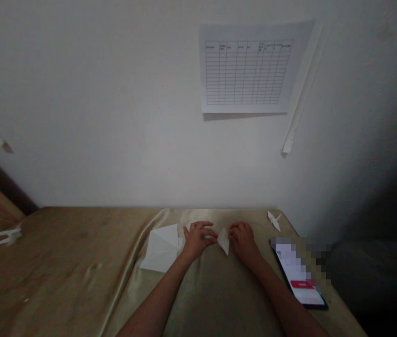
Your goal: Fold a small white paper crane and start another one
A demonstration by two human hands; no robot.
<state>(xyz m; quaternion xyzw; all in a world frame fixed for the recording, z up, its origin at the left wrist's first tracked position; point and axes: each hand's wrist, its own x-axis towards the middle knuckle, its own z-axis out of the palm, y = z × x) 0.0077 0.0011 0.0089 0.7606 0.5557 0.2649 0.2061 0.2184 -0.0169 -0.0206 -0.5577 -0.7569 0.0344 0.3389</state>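
A small piece of folded white paper (224, 241), roughly kite-shaped with a point facing down, is held between my two hands above the cloth-covered table. My left hand (198, 239) pinches its left side with thumb and index finger, the other fingers curved above. On the right side, my right hand (243, 239) grips the edge with bent fingers, its thumb mostly hidden. Beside my left wrist lie creased white paper sheets (160, 248), partly behind that hand. A white folded paper crane (274, 221) rests to the right of my right hand.
A phone (298, 276) with a lit screen lies along the table's right edge. More folded white paper pieces (8, 236) sit at the far left. Shiny gold-brown cloth (75, 262) covers the table, wrinkled left of centre. Behind it rises a wall with a printed table sheet (247, 70).
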